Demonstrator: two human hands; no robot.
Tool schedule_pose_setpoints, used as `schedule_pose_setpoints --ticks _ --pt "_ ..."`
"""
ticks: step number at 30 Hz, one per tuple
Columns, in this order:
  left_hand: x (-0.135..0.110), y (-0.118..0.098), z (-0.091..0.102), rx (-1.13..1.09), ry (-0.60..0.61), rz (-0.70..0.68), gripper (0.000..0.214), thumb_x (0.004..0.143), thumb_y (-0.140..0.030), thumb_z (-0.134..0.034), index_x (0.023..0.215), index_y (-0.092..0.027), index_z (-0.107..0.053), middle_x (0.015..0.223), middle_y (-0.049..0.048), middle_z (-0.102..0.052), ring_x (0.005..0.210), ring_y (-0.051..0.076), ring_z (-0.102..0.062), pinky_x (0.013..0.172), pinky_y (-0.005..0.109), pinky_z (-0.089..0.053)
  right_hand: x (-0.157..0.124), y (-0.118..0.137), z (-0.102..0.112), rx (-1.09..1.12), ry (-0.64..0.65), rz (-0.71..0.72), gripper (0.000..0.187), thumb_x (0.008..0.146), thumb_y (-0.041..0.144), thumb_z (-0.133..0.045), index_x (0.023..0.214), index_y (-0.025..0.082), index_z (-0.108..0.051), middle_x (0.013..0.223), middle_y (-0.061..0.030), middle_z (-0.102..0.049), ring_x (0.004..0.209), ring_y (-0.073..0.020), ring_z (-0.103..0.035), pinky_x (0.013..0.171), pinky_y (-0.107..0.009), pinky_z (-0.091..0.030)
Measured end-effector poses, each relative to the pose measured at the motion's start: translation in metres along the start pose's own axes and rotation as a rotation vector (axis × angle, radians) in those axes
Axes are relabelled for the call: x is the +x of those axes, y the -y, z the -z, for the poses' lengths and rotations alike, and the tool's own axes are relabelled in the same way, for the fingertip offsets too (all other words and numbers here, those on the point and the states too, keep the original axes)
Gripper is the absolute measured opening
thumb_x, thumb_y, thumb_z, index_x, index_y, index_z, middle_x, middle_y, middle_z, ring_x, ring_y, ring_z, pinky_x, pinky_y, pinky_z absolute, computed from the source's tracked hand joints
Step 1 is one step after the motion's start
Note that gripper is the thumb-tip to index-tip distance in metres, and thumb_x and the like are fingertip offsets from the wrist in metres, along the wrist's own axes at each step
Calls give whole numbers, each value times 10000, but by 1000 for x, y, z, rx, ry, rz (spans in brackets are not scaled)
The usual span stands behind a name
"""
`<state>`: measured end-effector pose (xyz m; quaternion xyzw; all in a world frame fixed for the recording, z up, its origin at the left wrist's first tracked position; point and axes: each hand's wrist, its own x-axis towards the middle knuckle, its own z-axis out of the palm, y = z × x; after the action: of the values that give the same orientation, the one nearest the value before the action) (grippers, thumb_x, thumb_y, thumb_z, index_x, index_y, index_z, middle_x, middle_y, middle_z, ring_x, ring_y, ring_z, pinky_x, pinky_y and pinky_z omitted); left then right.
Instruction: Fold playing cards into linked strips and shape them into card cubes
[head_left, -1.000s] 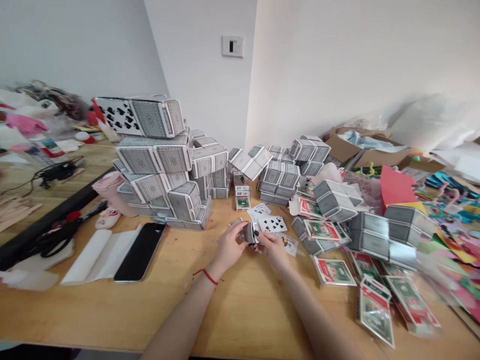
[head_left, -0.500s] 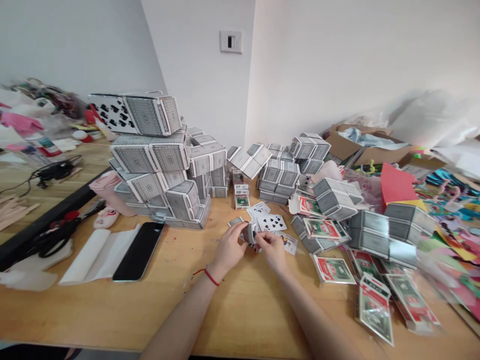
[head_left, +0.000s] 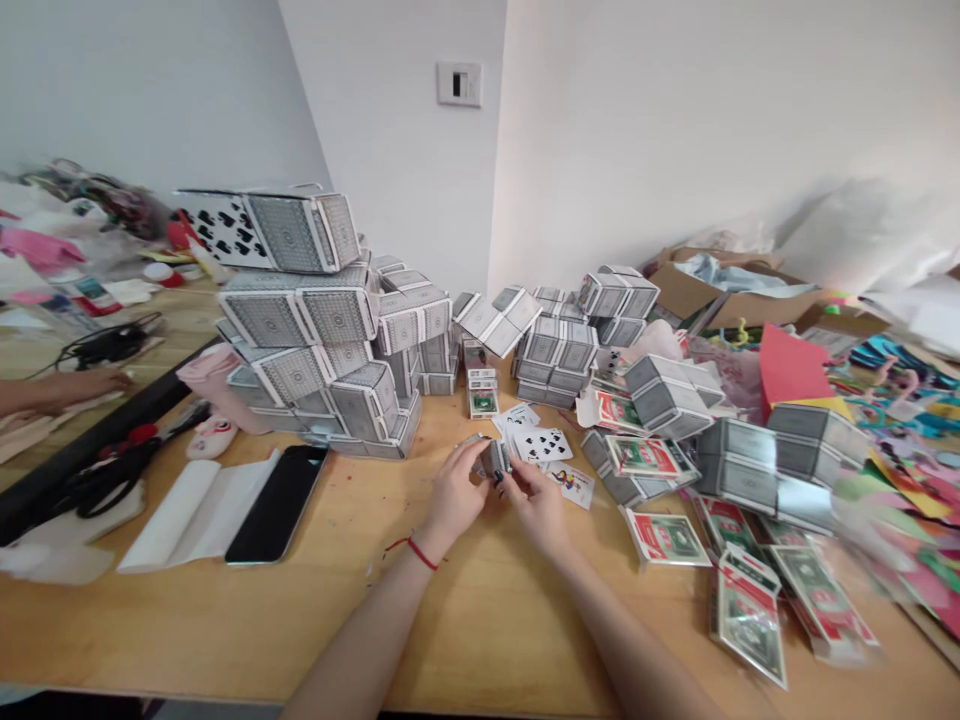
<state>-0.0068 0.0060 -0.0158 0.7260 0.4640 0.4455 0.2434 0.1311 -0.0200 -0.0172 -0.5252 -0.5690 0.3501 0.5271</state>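
Between my two hands, low over the table, is a small folded piece of grey-backed playing cards (head_left: 496, 459). My left hand (head_left: 454, 492) pinches it from the left, a red string around that wrist. The fingers of my right hand (head_left: 537, 503) close on its right side. Just beyond lie loose playing cards: a spades card (head_left: 541, 444) face up and a joker (head_left: 571, 484) near my right hand. Part of another card edge shows behind my left fingers. How the piece is folded is mostly hidden by my fingers.
Stacked blocks of folded cards (head_left: 300, 310) rise at left, with more card blocks (head_left: 559, 345) behind and right. Card boxes (head_left: 667, 538) lie at right. At left are a phone (head_left: 277, 505), white paper (head_left: 176, 515) and black scissors (head_left: 124, 470). Another person's hand (head_left: 94, 383) is at far left.
The folded card piece has turned between my fingers, and my right hand has shifted slightly left and down. At far left the other person's hand and arm have moved.
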Motion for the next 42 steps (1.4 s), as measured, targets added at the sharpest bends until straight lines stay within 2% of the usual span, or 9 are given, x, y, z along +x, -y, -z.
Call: schedule_pose_setpoints --ticks 7,12,15,19,21,24,31,37,42 --pt "-3 4 -2 41 20 -38 490 694 -63 -519 1151 -239 -514 1168 57 -538 1112 206 -477 967 392 -389 -1 0 -1 -22 42 84 277 744 271 -545 997 246 -655 841 -48 -675 681 -205 -596 656 -337 -465" --pt "2 0 5 -37 98 -66 500 669 -78 -565 1138 -250 -537 1172 57 -523 1133 213 -442 982 389 -353 6 -5 4 162 92 -118 268 746 327 -533 949 177 -625 652 -31 -631 540 -167 -565 560 -307 -457" --pt "8 0 8 -234 111 38 429 715 -157 -559 1138 -219 -520 1161 73 -528 1067 193 -490 911 337 -400 10 -5 6 383 124 -247 272 703 384 -591 852 157 -575 652 -30 -631 537 -149 -577 551 -288 -466" --pt "7 4 1 -311 64 261 209 815 -290 -432 944 -162 -537 830 32 -598 739 133 -548 654 239 -435 7 -1 1 491 242 -306 315 669 395 -641 815 181 -462 593 12 -608 513 -138 -599 531 -269 -475" --pt "4 5 -3 -227 96 279 189 829 -308 -395 798 -167 -517 667 -9 -546 609 115 -496 571 220 -389 3 2 -3 488 335 -300 350 679 395 -631 860 206 -399 578 40 -593 466 -132 -587 461 -247 -461" --pt "0 4 -9 -170 107 269 195 835 -312 -370 735 -175 -466 586 -35 -477 537 104 -435 526 211 -339 -3 5 -5 417 411 -256 309 736 391 -561 885 235 -339 574 62 -575 387 -110 -534 365 -208 -402" --pt "-2 4 -19 -234 1 353 327 816 -417 -385 620 -160 -439 541 -28 -443 514 93 -397 492 197 -297 -4 -1 -4 153 277 -134 138 812 344 -430 761 236 -362 524 68 -478 377 -95 -442 367 -203 -343" --pt "-11 -5 -24 15 -15 249 400 835 -383 -340 509 -166 -419 434 -18 -396 420 79 -311 447 223 -205 -4 -5 -10 -57 -24 -58 255 861 393 -315 697 215 -397 591 24 -460 524 -127 -444 491 -235 -371" --pt "-14 -12 -23 55 -38 207 391 841 -363 -334 517 -171 -439 422 -15 -397 401 80 -300 446 230 -198 -7 -4 -11 -202 -67 36 256 870 358 -310 702 204 -426 591 18 -471 522 -124 -433 503 -228 -352"
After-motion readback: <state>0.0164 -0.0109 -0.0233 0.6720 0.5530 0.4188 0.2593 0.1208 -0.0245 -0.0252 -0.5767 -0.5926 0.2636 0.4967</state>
